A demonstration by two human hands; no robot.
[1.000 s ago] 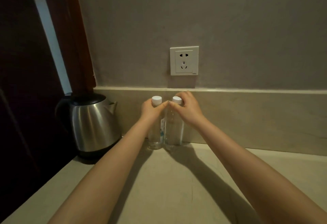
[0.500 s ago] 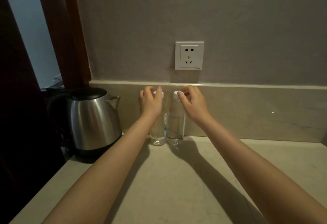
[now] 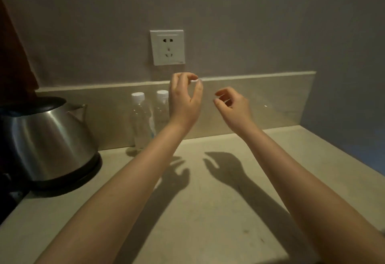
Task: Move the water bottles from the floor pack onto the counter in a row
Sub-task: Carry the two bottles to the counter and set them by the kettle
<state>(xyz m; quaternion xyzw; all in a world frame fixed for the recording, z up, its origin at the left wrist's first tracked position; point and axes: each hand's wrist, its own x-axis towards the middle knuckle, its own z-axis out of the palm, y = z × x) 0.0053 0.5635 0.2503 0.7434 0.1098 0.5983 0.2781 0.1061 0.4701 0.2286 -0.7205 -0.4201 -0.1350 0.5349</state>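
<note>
Two clear water bottles with white caps stand upright side by side on the beige counter [image 3: 208,211], against the backsplash. The left bottle [image 3: 141,122] is fully in view. The right bottle [image 3: 162,109] is partly hidden behind my left hand [image 3: 185,101]. That hand hovers just right of the bottles with curled fingers apart, holding nothing. My right hand [image 3: 233,105] floats further right, above the counter, fingers loosely spread and empty. The floor pack is out of view.
A steel electric kettle [image 3: 48,138] on a black base stands at the counter's left end, close to the bottles. A white wall socket [image 3: 167,47] sits above the backsplash [image 3: 270,96]. A side wall [image 3: 343,76] closes the counter on the right.
Both hands have let go of the bottle caps and lifted away to the right. The two bottles stay standing by the backsplash. The view has swung to the right.
</note>
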